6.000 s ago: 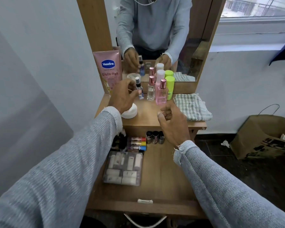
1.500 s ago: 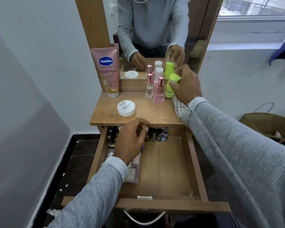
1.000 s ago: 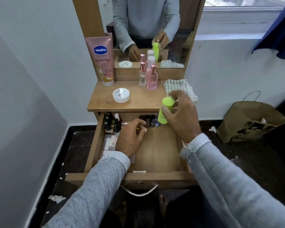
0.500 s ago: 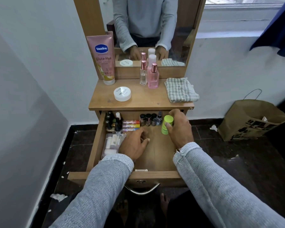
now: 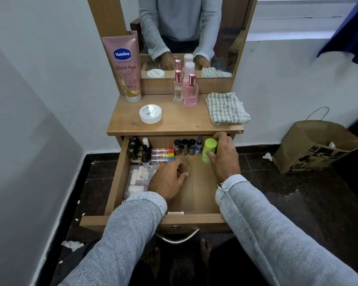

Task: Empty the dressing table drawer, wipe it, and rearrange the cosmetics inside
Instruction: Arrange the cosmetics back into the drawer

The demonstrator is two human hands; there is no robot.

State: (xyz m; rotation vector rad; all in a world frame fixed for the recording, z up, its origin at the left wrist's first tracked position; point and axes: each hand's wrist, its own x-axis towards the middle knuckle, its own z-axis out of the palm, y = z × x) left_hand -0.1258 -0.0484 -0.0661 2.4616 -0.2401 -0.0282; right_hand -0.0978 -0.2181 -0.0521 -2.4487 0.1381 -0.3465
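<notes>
The wooden drawer (image 5: pixel 118 182) stands pulled out under the dressing table top (image 5: pixel 174 124). My right hand (image 5: pixel 222 159) grips a lime green bottle (image 5: pixel 208 149) upright at the drawer's back right, beside a row of small dark bottles (image 5: pixel 187 147). My left hand (image 5: pixel 167 180) rests with loosely curled fingers on the drawer floor, holding nothing, next to a clear plastic case (image 5: pixel 137 178). Coloured lip balm tubes (image 5: pixel 162 154) and dropper bottles (image 5: pixel 139 150) fill the back left.
On the table top stand a pink Vaseline tube (image 5: pixel 125 67), a white jar (image 5: pixel 150 113), two perfume bottles (image 5: pixel 186 89) and a checked cloth (image 5: pixel 225 109). A mirror rises behind. A brown paper bag (image 5: pixel 316 145) sits on the dark floor at right.
My right hand took the green bottle from the table top down into the drawer and has now set it further back, next to the dark bottles. My left hand stayed low in the drawer.
</notes>
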